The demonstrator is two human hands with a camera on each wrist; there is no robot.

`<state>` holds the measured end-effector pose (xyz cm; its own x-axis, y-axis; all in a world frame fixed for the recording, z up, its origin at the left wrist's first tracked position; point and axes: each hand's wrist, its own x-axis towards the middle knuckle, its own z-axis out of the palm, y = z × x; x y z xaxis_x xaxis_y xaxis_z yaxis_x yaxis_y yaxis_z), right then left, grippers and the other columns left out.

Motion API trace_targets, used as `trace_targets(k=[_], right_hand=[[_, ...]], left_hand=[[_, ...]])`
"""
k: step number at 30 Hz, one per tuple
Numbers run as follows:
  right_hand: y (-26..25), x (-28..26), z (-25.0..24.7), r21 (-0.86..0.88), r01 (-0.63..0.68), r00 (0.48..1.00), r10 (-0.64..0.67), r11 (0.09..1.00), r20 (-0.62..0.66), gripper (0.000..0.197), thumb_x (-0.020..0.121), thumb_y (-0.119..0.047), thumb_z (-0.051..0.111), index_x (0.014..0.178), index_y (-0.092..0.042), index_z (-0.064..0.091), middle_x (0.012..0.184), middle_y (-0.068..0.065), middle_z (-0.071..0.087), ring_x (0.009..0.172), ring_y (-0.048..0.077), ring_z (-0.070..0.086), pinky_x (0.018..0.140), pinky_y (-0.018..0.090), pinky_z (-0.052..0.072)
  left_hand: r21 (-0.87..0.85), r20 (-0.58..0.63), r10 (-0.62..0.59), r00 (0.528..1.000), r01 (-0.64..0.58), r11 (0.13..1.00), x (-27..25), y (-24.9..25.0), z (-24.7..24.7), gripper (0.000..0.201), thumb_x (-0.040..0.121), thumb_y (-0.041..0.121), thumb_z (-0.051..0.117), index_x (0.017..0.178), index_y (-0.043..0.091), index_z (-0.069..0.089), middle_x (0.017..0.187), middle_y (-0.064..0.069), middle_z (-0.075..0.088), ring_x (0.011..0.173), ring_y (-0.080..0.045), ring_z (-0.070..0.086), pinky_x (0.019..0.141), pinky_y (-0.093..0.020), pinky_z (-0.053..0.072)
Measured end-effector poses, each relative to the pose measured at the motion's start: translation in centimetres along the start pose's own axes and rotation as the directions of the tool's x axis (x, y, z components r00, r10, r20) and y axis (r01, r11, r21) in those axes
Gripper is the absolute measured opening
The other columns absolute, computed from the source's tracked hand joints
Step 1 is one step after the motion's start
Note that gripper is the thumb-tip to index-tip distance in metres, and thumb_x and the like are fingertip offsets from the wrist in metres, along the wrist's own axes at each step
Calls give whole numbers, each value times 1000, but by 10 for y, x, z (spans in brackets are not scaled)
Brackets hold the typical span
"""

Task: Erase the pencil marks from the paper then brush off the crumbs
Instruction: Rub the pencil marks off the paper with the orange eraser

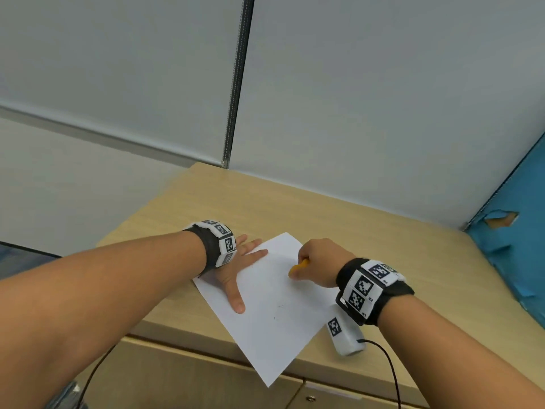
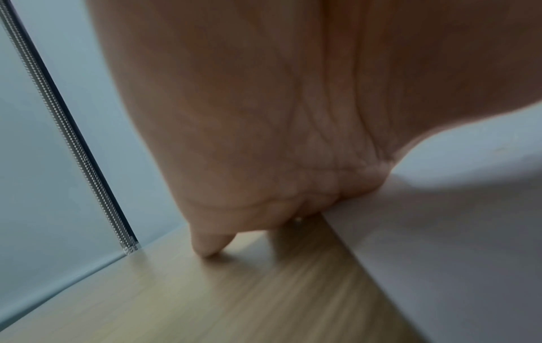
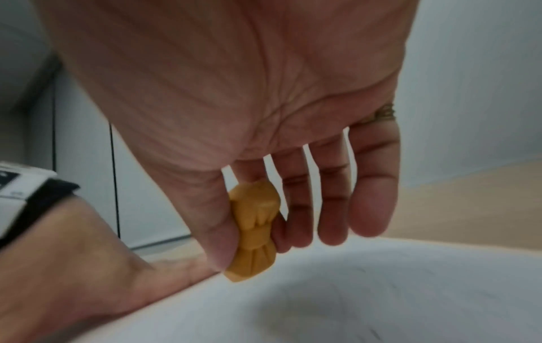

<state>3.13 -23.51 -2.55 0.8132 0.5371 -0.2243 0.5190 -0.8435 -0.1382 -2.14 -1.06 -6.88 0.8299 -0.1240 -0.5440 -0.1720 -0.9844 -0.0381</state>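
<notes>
Right hand [image 1: 317, 262] pinches a small mustard-yellow bow-shaped rubber eraser [image 3: 253, 231] between thumb and index finger; the other three fingers hang loosely extended, not touching it. Eraser long axis runs roughly along the thumb, lower end pointing down at the white rectangular paper sheet [image 1: 277, 308]. In the right wrist view the lower end sits just above or at the sheet surface; contact cannot be confirmed.

Left hand [image 1: 236, 270] lies flat, fingers spread and straight, pressing the sheet's left edge onto the light wood-grain desk top [image 1: 368, 219]. Thumb reaches inward over the paper. Left wrist view shows the palm heel bearing on the sheet edge, with one fingertip on bare desk.

Sheet lies rotated approx. diagonal to the desk front; its near corner overhangs the front edge. Faint grey pencil marks [image 1: 278, 311] show near sheet centre, toward the person from the eraser, i.e. between the two forearms. More faint strokes show in the right wrist view, below and right of the eraser tip.

Judgement: erasing stage; marks remain. Next stroke needs the eraser drawn toward the person, w/ left hand as anchor. Right hand is nearer the marks.
</notes>
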Motion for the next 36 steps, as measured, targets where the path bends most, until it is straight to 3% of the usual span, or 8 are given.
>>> trace_targets(k=[3, 7, 11, 16, 21, 27, 32, 36], right_hand=[[11, -5, 16, 5, -59, 998, 59, 998, 12, 35, 86, -39, 66, 98, -7, 71, 103, 10, 73, 76, 22, 58, 67, 32, 45], [10, -3, 19, 0, -43, 999, 43, 999, 5, 32, 90, -38, 63, 102, -10, 70, 105, 7, 70, 92, 27, 68, 74, 35, 52], [4, 11, 15, 30, -9, 1000, 9, 1000, 3, 37, 91, -35, 66, 114, -7, 71, 118, 10, 70, 110, 31, 67, 86, 35, 53], [-7, 17, 15, 44, 110, 994, -110, 993, -7, 38, 92, -40, 67, 119, -14, 72, 124, 3, 70, 111, 25, 64, 96, 36, 53], [-16, 12, 17, 40, 254, 967, -253, 966, -23, 42, 96, -41, 67, 132, -18, 68, 130, -1, 67, 108, 17, 59, 88, 25, 43], [-25, 2, 15, -17, 276, 959, -276, 961, -61, 28, 97, -47, 60, 98, -19, 62, 95, 0, 63, 88, 23, 60, 80, 37, 51], [-50, -9, 25, -22, 364, 931, -362, 931, 53, 29, 92, -46, 67, 94, -17, 67, 90, 0, 69, 85, 20, 64, 77, 37, 54], [-61, -6, 32, -21, 371, 928, -369, 928, 52, 25, 82, -45, 72, 80, -20, 68, 76, -1, 67, 73, 19, 65, 70, 39, 59]], left_hand=[[-7, -12, -51, 999, 51, 999, -8, 9, 7, 146, 54, 91, 65, 152, 37, -29, 160, 7, -38, 149, -29, -30, 119, -64, -5], [6, -60, -117, 991, 118, 993, -25, 27, 18, 145, 54, 101, 50, 157, 26, -20, 163, 4, -32, 148, -26, -32, 120, -62, -7], [1, -29, -130, 991, 130, 992, -55, 46, 24, 130, 71, 96, 39, 159, 16, -13, 167, -2, -19, 154, -26, -15, 122, -54, 2], [76, -31, -81, 996, 83, 994, -90, 56, 27, 110, 83, 88, 31, 161, 19, -4, 169, -2, -8, 156, -23, -2, 124, -51, 8], [22, -64, -74, 995, 76, 997, -90, 41, 13, 114, 81, 85, 44, 160, 23, -9, 168, 4, -15, 155, -20, -5, 124, -46, 10], [-54, -75, -38, 996, 34, 998, -36, 12, 4, 136, 66, 89, 59, 157, 27, -21, 163, 5, -32, 152, -23, -23, 122, -59, -1], [14, -20, -9, 1000, 9, 1000, -7, 3, 16, 143, 50, 100, 53, 152, 40, -28, 159, 9, -39, 148, -26, -32, 118, -65, -8], [32, 12, -19, 1000, 18, 999, -2, 2, 15, 140, 50, 99, 54, 148, 45, -30, 158, 5, -40, 148, -30, -33, 116, -69, -4]])
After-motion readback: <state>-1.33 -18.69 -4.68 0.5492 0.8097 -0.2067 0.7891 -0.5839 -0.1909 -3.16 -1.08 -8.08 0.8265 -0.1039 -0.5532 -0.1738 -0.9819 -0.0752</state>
